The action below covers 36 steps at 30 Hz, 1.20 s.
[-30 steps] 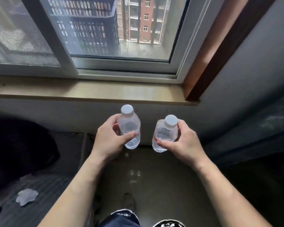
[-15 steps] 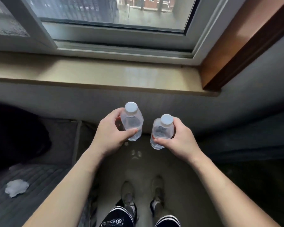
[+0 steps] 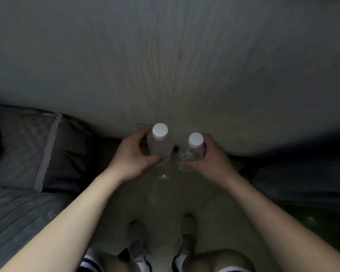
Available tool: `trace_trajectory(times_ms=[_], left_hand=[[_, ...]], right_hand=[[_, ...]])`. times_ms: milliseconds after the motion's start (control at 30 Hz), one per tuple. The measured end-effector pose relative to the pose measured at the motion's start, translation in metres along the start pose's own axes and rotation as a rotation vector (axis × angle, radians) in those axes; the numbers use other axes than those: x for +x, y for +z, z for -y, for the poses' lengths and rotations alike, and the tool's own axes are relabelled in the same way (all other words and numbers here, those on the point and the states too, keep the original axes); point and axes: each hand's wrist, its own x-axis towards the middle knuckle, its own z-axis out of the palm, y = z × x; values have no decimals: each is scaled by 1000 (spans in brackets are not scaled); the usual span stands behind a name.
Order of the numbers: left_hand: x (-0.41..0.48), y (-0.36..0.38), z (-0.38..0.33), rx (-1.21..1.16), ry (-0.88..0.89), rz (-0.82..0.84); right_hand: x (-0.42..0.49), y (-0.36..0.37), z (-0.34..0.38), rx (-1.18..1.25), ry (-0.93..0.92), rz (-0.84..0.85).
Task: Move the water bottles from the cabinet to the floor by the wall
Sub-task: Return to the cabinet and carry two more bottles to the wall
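Observation:
Two small clear water bottles with white caps stand upright, side by side, low at the foot of the grey wall (image 3: 165, 65). My left hand (image 3: 133, 156) is wrapped around the left bottle (image 3: 159, 142). My right hand (image 3: 210, 160) grips the right bottle (image 3: 192, 150). Their bases are at or just above the glossy floor (image 3: 165, 195); I cannot tell whether they touch it. The picture is blurred by motion.
A grey quilted bed with a pillow (image 3: 26, 150) fills the left side, close to my left arm. A dark shape (image 3: 302, 183) lies along the floor on the right. My feet (image 3: 161, 238) stand on the narrow strip of floor between them.
My head has tipped down and closer, so the window and sill have left the view. Both hands have gone down toward the floor with the bottles.

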Motion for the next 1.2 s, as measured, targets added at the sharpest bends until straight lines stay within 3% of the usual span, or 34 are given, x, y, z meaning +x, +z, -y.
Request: trace_trajectory(times_ms=[300, 600, 1200], left_hand=[[55, 77, 151, 60, 35, -4], [92, 143, 245, 1, 12, -18], [129, 205, 351, 9, -27, -129]], right_hand=[[82, 86, -136, -107, -6, 51], [133, 142, -232, -96, -39, 75], [174, 197, -317, -67, -30, 61]])
